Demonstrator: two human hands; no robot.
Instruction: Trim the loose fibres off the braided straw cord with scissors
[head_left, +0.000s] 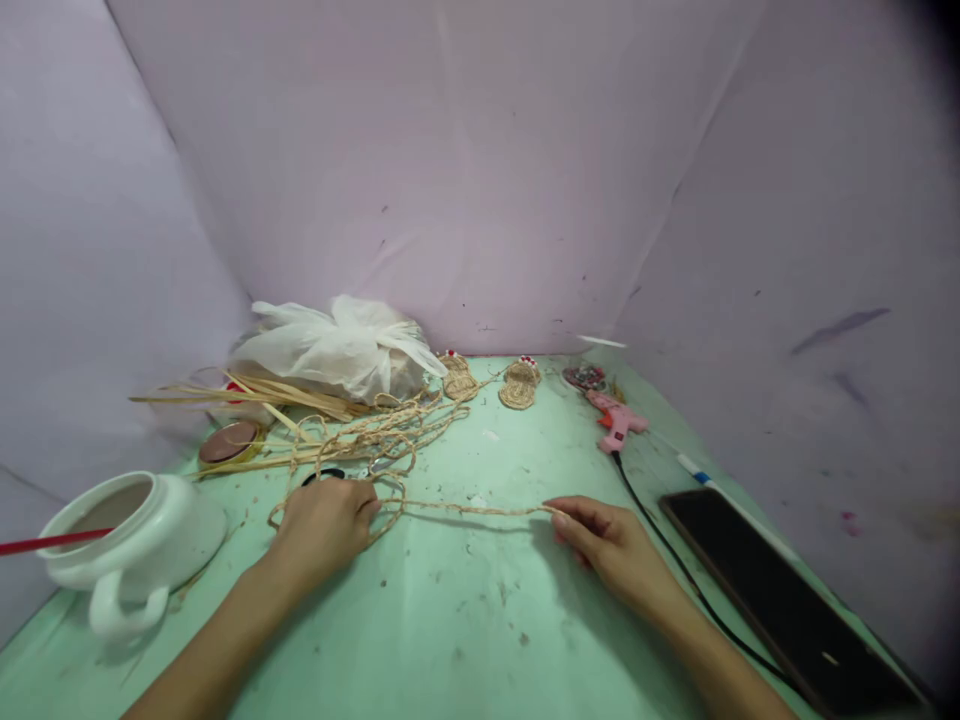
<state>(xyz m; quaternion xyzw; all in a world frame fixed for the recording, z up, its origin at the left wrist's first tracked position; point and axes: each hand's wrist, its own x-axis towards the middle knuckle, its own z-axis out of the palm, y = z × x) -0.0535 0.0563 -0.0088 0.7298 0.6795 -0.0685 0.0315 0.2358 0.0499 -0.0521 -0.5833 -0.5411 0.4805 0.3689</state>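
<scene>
A thin braided straw cord (pixel 472 510) stretches across the green table between both hands. My left hand (pixel 326 520) is closed round the cord, its loops spilling out beside the fingers. At the cord's right end, my right hand (pixel 600 535) pinches it between thumb and fingers. More of the same cord (pixel 390 445) lies in a loose tangle behind my left hand, mixed with flat straw strips (pixel 292 395). Scissors (pixel 324 476), partly covered, show a dark handle beneath the tangle. Two small woven straw slippers (pixel 520 384) with red and white beads lie at the back.
A white mug-like pot (pixel 180 530) with a red stick stands left, near a round tin (pixel 229 443). A white plastic bag (pixel 341 350) sits at the back. Right are a pink glue gun (pixel 619 418) with a black cable, a pen (pixel 697 472) and a dark phone (pixel 780 600).
</scene>
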